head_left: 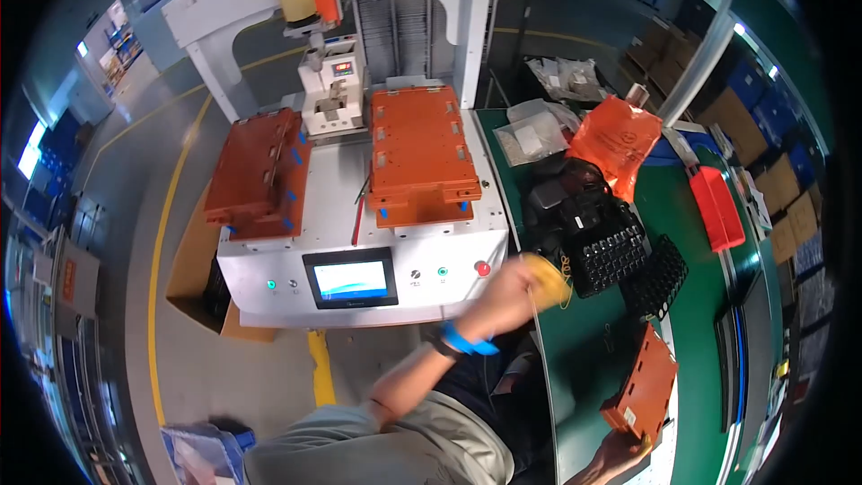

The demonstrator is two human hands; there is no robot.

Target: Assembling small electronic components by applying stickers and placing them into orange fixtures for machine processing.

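Note:
My left hand (503, 295), with a blue band round its wrist, is over the bench's near left edge. Its fingers are blurred and closed on a rounded yellow thing (546, 281), whose kind I cannot make out. At the lower right, my right hand (620, 454) grips the near end of an orange-brown fixture plate (645, 383). Slots run along the tilted plate, and a small pale label marks its near end. Black parts trays with rows of pockets (611, 260) lie beyond my left hand. A thin yellow cord (566, 280) hangs beside the yellow thing.
A white machine (431, 256) with a screen (350, 279) stands ahead, carrying a left orange fixture (260, 166) and a right orange fixture (422, 148). On the green bench (575, 368) are an orange bag (615, 139), clear bags (530, 135) and a red bin (716, 207).

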